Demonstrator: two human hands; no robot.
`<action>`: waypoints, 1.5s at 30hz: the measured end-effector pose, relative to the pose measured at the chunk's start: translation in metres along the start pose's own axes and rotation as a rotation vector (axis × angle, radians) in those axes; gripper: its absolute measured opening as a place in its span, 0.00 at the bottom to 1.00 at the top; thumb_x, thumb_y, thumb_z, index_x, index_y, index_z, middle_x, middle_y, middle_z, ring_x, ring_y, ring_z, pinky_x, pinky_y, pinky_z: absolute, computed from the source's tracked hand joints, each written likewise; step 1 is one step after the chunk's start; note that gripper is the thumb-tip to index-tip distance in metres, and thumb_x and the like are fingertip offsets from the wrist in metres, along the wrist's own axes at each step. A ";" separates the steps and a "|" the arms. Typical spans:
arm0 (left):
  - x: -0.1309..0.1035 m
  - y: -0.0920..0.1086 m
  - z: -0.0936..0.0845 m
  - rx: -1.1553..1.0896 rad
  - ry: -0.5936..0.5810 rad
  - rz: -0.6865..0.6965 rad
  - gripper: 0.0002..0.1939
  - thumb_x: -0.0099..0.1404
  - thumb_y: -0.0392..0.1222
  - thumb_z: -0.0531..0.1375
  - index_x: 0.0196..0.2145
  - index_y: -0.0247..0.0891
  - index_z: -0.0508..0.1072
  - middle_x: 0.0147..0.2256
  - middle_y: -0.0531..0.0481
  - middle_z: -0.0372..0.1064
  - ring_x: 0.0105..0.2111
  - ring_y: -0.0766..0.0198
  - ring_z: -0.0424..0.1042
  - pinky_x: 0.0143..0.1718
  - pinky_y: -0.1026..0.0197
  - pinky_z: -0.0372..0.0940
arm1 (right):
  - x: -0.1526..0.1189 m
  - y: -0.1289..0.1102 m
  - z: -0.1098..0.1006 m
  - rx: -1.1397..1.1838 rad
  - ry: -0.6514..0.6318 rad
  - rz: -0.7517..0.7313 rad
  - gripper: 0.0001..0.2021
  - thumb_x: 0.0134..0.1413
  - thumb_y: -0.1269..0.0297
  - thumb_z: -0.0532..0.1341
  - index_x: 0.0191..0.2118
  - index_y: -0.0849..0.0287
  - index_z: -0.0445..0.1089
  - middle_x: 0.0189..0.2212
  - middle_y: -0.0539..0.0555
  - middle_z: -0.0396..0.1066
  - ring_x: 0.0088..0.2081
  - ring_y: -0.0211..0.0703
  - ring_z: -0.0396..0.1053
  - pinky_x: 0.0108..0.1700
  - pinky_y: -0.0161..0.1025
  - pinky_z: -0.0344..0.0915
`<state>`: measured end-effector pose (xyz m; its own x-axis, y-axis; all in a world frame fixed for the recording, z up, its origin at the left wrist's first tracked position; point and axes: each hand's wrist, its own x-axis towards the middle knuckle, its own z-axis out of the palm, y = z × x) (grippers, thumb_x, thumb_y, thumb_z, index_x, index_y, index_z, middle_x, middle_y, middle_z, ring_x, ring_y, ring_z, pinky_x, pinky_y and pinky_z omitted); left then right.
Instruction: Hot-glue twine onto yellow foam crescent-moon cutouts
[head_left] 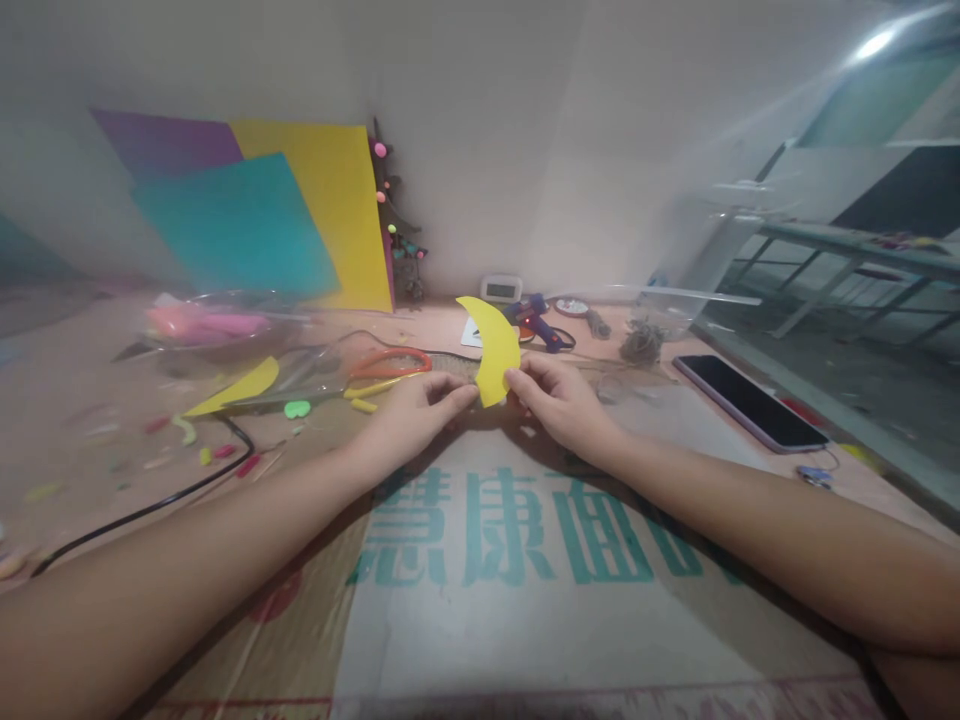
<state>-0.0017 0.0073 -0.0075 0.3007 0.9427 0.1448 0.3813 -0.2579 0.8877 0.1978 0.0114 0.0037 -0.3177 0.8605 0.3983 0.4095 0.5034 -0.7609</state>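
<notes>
A yellow crescent cut-out [501, 352], flat like paper or foam sheet, stands upright above the table between my two hands. My right hand [564, 402] pinches its right lower edge between thumb and fingers. At the lower left edge, the closed thumb and fingers of my left hand [429, 412] grip the crescent's bottom corner. Just beyond my left hand lies an orange looped handle [391, 362], apparently of scissors, beside a slim yellow piece [375, 387]. Beneath both forearms is a pale sheet with large green characters [510, 525].
A dark blue glue gun [541, 325] and a small digital clock [501, 289] sit by the wall. Purple, teal [236, 225] and yellow [337, 200] sheets lean at left. Nearby are a black cable [172, 495], small coloured scraps, twine [641, 342] and a phone [750, 402].
</notes>
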 end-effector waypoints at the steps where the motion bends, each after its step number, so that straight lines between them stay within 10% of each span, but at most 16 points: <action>1: 0.000 -0.001 0.000 0.008 0.003 0.000 0.19 0.63 0.55 0.56 0.34 0.36 0.73 0.26 0.53 0.69 0.24 0.67 0.63 0.25 0.66 0.56 | 0.000 0.000 0.000 0.008 -0.007 0.003 0.14 0.61 0.58 0.54 0.26 0.59 0.63 0.21 0.48 0.63 0.25 0.36 0.61 0.30 0.34 0.58; 45: 0.001 -0.003 0.003 -0.113 0.035 0.040 0.16 0.63 0.53 0.57 0.35 0.36 0.69 0.29 0.53 0.69 0.26 0.68 0.67 0.27 0.66 0.61 | 0.000 0.003 0.005 -0.162 -0.095 0.025 0.14 0.58 0.58 0.56 0.32 0.62 0.72 0.25 0.51 0.72 0.27 0.39 0.67 0.29 0.34 0.59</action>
<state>-0.0001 0.0085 -0.0114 0.2826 0.9393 0.1945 0.2682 -0.2720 0.9242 0.1953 0.0121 -0.0011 -0.3820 0.8656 0.3238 0.5485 0.4943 -0.6744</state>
